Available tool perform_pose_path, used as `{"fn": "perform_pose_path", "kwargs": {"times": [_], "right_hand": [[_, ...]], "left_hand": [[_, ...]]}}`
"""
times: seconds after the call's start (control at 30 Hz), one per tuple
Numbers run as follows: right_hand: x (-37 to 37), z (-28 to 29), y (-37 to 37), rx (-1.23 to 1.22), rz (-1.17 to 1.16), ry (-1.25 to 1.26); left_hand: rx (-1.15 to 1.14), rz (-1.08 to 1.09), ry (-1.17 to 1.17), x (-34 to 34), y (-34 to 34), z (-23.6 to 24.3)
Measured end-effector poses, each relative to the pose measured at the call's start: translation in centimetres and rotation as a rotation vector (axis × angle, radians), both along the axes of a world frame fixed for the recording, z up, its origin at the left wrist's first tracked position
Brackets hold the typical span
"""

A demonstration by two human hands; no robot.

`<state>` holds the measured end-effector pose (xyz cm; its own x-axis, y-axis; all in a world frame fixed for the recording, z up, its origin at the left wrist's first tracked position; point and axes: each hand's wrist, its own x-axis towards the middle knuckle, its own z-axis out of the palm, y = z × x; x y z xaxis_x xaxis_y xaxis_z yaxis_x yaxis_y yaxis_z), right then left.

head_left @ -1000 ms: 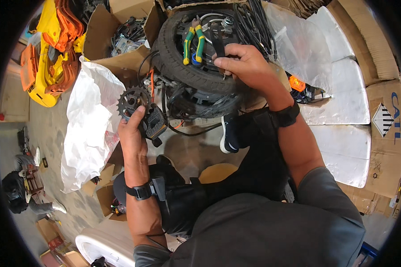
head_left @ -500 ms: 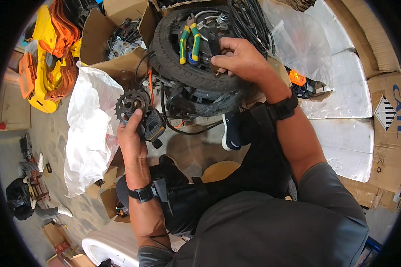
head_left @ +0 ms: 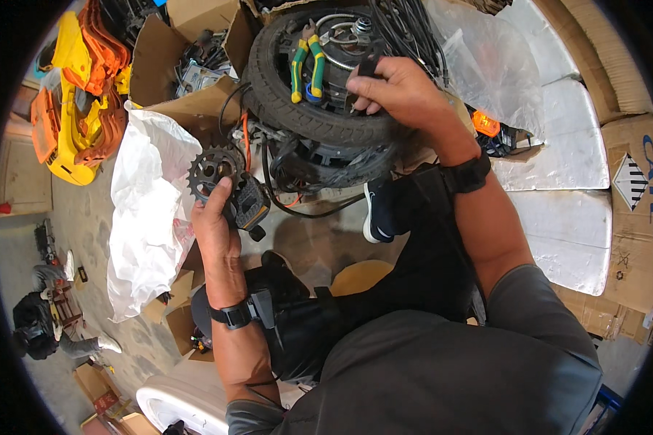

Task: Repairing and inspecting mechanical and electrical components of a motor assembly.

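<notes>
My left hand (head_left: 216, 225) is closed round a bicycle crankset, its thumb lying over the dark toothed chainring (head_left: 212, 165). A black pedal (head_left: 252, 204) with amber reflectors sits beside those fingers. Over a stack of tyred wheels (head_left: 290, 112), my right hand (head_left: 406, 94) pinches a slim dark tool (head_left: 369, 67). One end of it sticks up past the thumb, and a small tip shows below the fingers; its exact kind is unclear. Pliers (head_left: 318, 69) with green and yellow handles rest on the top wheel, next to a small blue ring (head_left: 313, 94).
A white plastic bag (head_left: 141, 217) lies left of the wheels, below an open carton (head_left: 156, 69) of small parts. Orange and yellow plastic panels (head_left: 80, 130) stand farther left. Black cables (head_left: 413, 43) and white foam blocks (head_left: 559, 225) are on the right. Another person (head_left: 40, 322) is at far left.
My right hand has drawn back slightly to the right with the dark tool, which now tilts differently. My left hand and the crankset stay in place.
</notes>
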<state>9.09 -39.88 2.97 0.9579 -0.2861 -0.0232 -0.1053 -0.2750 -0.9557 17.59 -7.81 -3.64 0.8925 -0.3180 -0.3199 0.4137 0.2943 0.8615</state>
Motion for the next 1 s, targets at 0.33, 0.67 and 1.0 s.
{"fn": "perform_pose_path", "kwargs": {"times": [0.33,0.67,1.0], "right_hand": [[0.4,-0.2,-0.1,-0.036,0.058,0.035],[0.6,-0.2,0.8,-0.086,0.094,-0.019],[0.1,0.9,1.0,-0.181,0.011,0.008]], "left_hand": [[0.002,0.004,0.017,-0.2,-0.6,0.4],[0.012,0.013,0.003,-0.3,-0.6,0.7],[0.000,0.049,-0.001,-0.1,0.6,-0.1]]}}
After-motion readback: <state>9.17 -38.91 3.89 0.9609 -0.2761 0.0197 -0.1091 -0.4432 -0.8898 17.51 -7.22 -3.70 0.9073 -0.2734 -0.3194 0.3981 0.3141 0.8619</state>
